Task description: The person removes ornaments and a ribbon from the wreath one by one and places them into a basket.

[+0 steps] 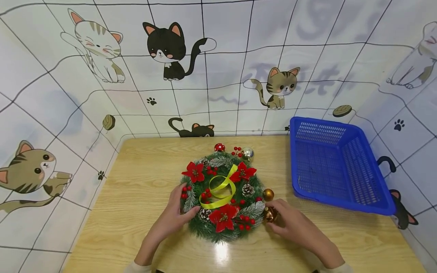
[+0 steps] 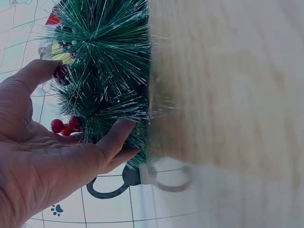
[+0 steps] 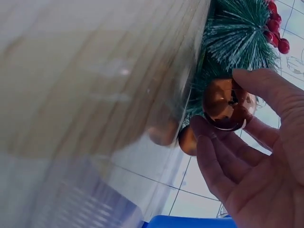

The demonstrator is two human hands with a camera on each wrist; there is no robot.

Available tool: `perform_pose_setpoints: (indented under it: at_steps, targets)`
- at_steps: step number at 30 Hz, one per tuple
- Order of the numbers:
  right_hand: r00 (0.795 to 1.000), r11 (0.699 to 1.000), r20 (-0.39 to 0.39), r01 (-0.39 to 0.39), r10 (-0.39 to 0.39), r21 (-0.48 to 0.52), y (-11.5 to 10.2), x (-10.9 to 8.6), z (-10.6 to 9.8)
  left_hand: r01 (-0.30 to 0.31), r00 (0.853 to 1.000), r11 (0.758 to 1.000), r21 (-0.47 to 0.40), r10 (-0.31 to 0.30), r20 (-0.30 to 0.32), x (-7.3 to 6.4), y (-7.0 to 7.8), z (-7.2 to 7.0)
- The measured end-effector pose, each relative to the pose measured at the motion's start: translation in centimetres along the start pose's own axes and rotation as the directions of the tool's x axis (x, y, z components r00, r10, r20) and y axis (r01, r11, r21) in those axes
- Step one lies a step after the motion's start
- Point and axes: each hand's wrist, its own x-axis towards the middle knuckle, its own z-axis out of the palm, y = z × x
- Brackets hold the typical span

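A green Christmas wreath (image 1: 201, 231) lies on the wooden table, with red poinsettias, pine cones, berries and a loosely looped yellow ribbon (image 1: 232, 187) on top. On its left side my left hand (image 1: 175, 214) grips the rim, thumb above by the berries and fingers along the outer edge; the left wrist view shows this hand (image 2: 61, 147) too. At the wreath's right edge, my right hand (image 1: 290, 223) pinches a shiny copper bauble (image 3: 223, 102) between thumb and fingers. Just beyond sits a gold-orange bauble (image 1: 268, 194), beside the wreath.
A blue plastic basket (image 1: 341, 201) stands at the right of the table. Behind the wreath are a red dotted ball (image 1: 219, 147), a silver bauble (image 1: 247, 153) and a red berry sprig (image 1: 236, 151). Cat-patterned cloth walls surround the table.
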Motion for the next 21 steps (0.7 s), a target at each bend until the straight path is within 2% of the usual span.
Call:
perform_pose_setpoints:
  at_steps: [4, 9, 17, 21]
  targets:
    - [0.999, 1.000, -0.047, 0.012, -0.013, -0.012, 0.0, -0.1, -0.2, -0.014, 1.000, 1.000, 0.001, 0.014, -0.004, 0.4, -0.3, -0.1]
    - [0.991, 0.997, -0.109, 0.074, -0.076, -0.020, 0.2, 0.0, -0.3, -0.035, 0.999, 0.999, -0.003, 0.035, 0.010, 0.9, -0.8, -0.4]
    - [0.978, 0.994, -0.176, 0.111, -0.111, -0.007, 0.1, 0.1, -0.6, -0.037, 0.999, 0.999, -0.009, 0.037, 0.037, 1.4, -1.3, -0.9]
    - [0.969, 0.991, -0.214, 0.131, -0.127, 0.005, 0.2, 0.1, -0.9, -0.029, 0.999, 0.999, -0.018, 0.030, 0.021, 1.3, -1.1, -0.7]
